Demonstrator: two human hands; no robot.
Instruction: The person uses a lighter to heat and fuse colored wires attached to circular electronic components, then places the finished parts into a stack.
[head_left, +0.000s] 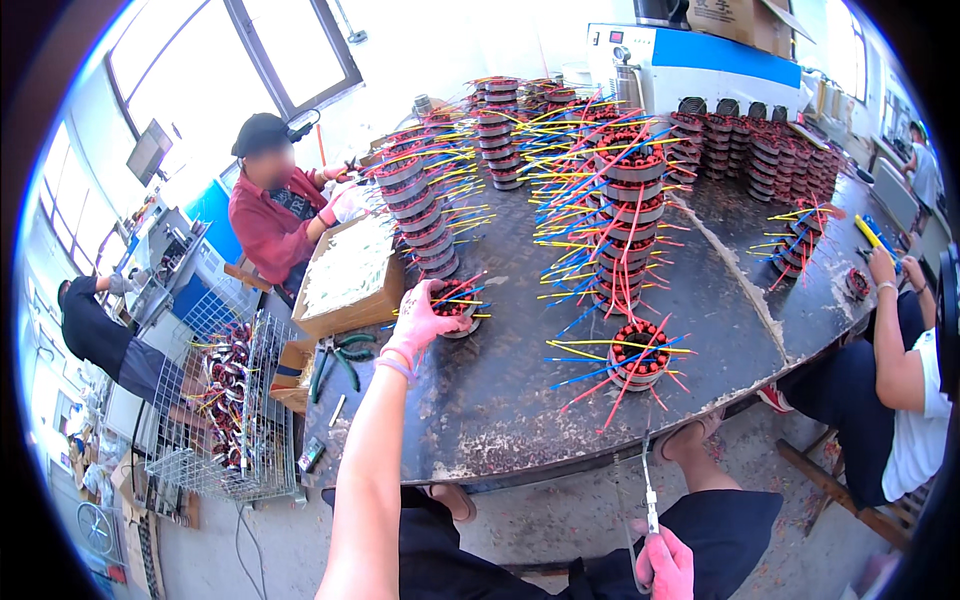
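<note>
My left hand (pixel 425 322), in a pink glove, grips the near-left side of a motor stator (pixel 462 298) on the tabletop. Red, yellow and blue lead wires fan out from its windings. Down at the lower edge, my right hand (pixel 667 566), also gloved in pink, is closed round a slim tool (pixel 652 505) with a white section and a thin metal tip pointing up at the table edge. Just beyond that tip lies a single stator (pixel 640 362), its wires spread outward. A tall stack of wired stators (pixel 632 215) rises behind it.
The dark worn table (pixel 520 400) carries another leaning stator stack (pixel 425 225), cutting pliers (pixel 340 362) and a cardboard box (pixel 352 280). A wire basket (pixel 230 400) stands left of it. One co-worker (pixel 280 210) works across the table; another person (pixel 900 400) sits at right.
</note>
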